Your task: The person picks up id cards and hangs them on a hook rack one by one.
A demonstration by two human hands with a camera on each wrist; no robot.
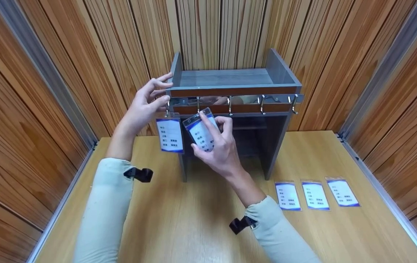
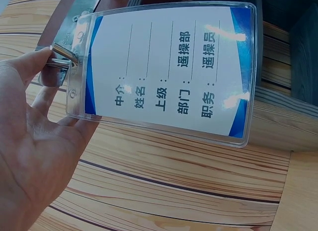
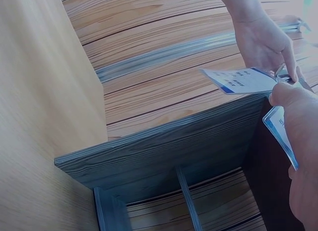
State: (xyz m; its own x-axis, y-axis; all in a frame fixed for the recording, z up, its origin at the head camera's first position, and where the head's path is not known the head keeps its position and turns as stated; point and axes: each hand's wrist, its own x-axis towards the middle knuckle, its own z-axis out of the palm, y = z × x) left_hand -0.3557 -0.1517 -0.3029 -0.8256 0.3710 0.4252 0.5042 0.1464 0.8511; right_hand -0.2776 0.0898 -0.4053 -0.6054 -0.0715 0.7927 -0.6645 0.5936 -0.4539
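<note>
My left hand (image 1: 144, 100) is at the left end of the hook rail (image 1: 245, 99), thumb in front at the first hook (image 2: 65, 53) and fingers reaching behind and along the shelf's side. From that hook hangs a clear badge holder (image 1: 170, 135) with a white and blue card. My right hand (image 1: 219, 146) holds a second badge holder (image 1: 198, 131), tilted, index finger laid along its front. Its top edge is right below the second hook (image 1: 198, 101). In the right wrist view, the right hand (image 3: 303, 121) partly hides this badge holder (image 3: 279, 129).
The grey wooden shelf (image 1: 226, 78) stands against the wood-patterned wall. Three more hooks run along the rail to the right. Three badge holders lie in a row on the table: the left one (image 1: 287, 196), the middle one (image 1: 315, 195) and the right one (image 1: 342, 192).
</note>
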